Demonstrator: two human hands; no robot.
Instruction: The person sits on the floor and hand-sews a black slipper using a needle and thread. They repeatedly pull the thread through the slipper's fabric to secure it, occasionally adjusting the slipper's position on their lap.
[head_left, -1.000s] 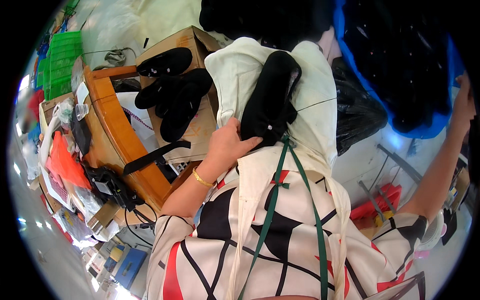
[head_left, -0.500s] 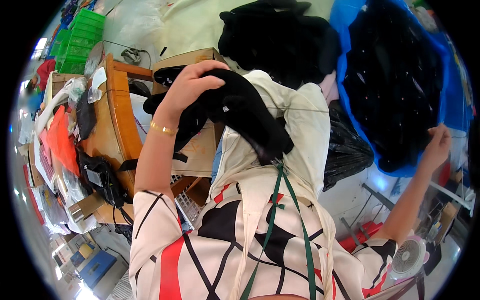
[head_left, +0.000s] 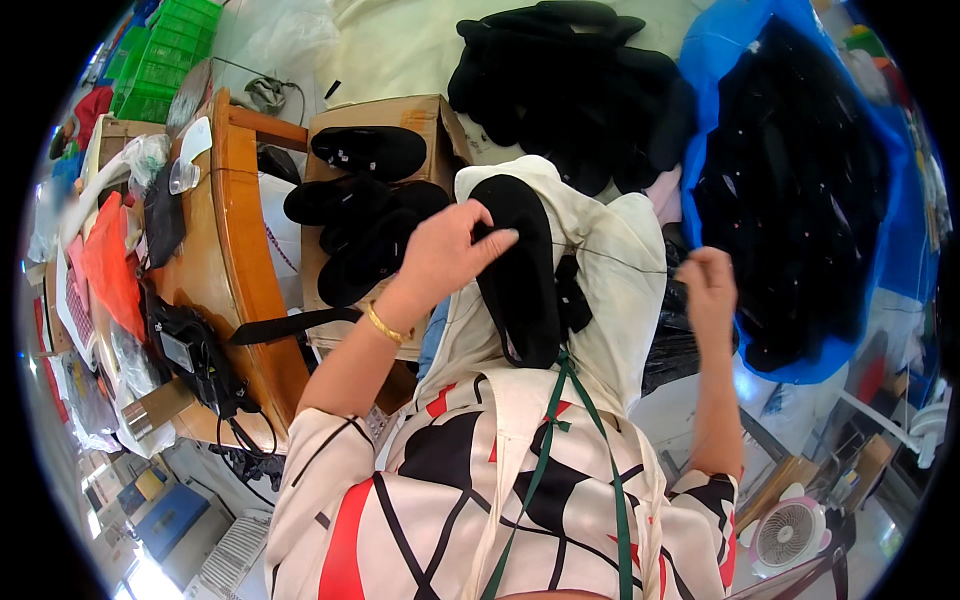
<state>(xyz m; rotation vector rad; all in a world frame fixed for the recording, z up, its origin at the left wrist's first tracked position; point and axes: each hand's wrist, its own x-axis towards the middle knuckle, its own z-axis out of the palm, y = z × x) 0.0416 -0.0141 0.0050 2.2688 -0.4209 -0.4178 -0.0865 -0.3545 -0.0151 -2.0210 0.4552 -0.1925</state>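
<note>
A black cloth shoe (head_left: 525, 280) rests across my lap, with its sole or opening side hard to make out against the dark fabric. My left hand (head_left: 448, 250) is closed around the shoe's left edge, thumb lying over it. From the shoe a thin dark thread (head_left: 615, 261) stretches rightward to my right hand (head_left: 708, 285). The fingers of that hand are pinched on the thread, raised in front of the blue bag's edge; whether a needle is there is too small to tell. A small black piece (head_left: 571, 295) lies on my apron (head_left: 625, 300) just right of the shoe.
Several black shoes (head_left: 370, 152) lie on a cardboard box (head_left: 432, 125) at left, by a wooden table (head_left: 235, 215). A dark pile (head_left: 570, 90) is ahead. At right stands a blue bag (head_left: 705, 95) full of black items; a fan (head_left: 788, 533) is low right.
My right hand has come in leftward from far right toward my lap. My left hand has shifted right and nearer with the shoe, which now lies more upright along my lap.
</note>
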